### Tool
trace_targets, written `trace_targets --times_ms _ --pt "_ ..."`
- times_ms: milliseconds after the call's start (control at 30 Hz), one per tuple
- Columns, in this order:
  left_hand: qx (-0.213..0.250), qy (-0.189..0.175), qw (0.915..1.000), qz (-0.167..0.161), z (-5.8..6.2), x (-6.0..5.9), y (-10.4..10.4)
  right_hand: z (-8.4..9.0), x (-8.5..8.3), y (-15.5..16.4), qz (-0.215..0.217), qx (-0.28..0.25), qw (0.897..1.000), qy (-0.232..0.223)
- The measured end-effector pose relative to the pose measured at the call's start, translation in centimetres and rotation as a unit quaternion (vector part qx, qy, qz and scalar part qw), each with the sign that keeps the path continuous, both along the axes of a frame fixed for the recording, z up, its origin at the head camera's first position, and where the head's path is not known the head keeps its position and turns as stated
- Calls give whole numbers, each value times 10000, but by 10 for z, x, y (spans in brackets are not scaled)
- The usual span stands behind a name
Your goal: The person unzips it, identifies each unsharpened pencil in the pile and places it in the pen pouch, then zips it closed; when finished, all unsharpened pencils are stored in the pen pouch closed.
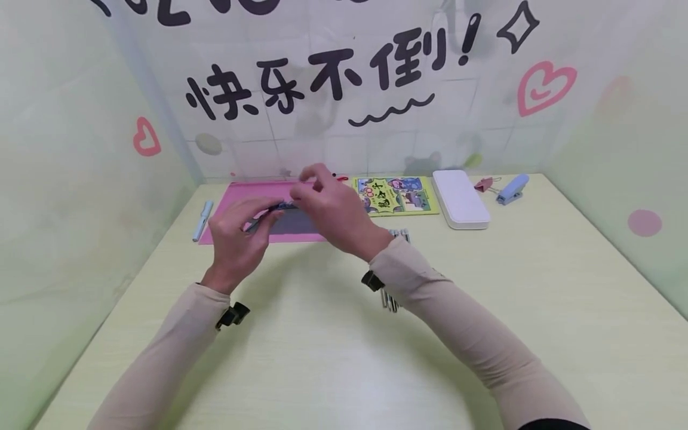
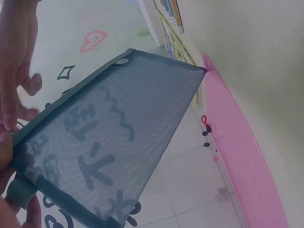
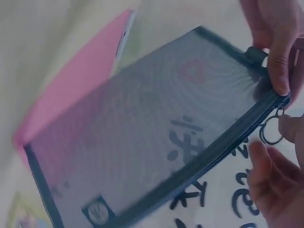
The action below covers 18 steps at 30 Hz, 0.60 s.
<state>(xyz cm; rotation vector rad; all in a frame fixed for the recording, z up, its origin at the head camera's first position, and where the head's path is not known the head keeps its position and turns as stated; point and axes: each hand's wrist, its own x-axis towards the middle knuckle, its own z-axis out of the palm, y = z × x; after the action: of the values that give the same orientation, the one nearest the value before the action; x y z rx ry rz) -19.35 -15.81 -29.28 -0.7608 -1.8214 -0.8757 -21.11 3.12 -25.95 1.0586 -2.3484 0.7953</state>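
Both hands hold a dark mesh zipper pouch [image 1: 290, 220] in the air above a pink mat [image 1: 244, 197]. My left hand [image 1: 252, 221] grips the pouch's left end. My right hand [image 1: 309, 188] curls over its top edge from the right. In the left wrist view the pouch [image 2: 118, 133] fills the frame, tilted, with the pink mat [image 2: 242, 152] behind it. In the right wrist view fingers [image 3: 275, 52] pinch the pouch [image 3: 156, 137] at its zipper corner. A metal zipper ring [image 3: 270, 130] hangs between the fingers. The pouch looks flat.
A white pen [image 1: 203, 220] lies left of the mat. At the back are a colourful card [image 1: 396, 194], a white case [image 1: 460, 198], a pink binder clip [image 1: 485, 184] and a blue stapler [image 1: 513, 189]. Several pens [image 1: 391, 298] lie under my right forearm. Walls enclose three sides.
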Motion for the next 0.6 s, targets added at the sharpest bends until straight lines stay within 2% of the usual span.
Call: trace_targets --times_ms 33,100,200,300,467,533,600 --pt "-22 -8 10000 2 -1 0 0 -1 -1 1 85 -303 9988 -381" --pt "-99 -4 10000 14 -2 0 0 -4 -2 2 254 -343 9987 -266" --pt "-170 -35 9998 45 -5 1 -1 -5 -4 1 358 -873 9914 -907" --pt "-136 -71 9999 47 -7 1 -2 -4 -4 -1 244 -1081 9819 -1538" --pt "-126 -67 9999 23 -9 1 -2 -4 -6 -3 309 -1817 9498 -2528" --pt "-150 -81 9999 11 -10 1 -3 -4 -7 -2 444 -2136 9357 -2773" --pt "-227 -111 9997 25 -10 0 -4 -4 -7 -1 551 -2257 9298 -2856"
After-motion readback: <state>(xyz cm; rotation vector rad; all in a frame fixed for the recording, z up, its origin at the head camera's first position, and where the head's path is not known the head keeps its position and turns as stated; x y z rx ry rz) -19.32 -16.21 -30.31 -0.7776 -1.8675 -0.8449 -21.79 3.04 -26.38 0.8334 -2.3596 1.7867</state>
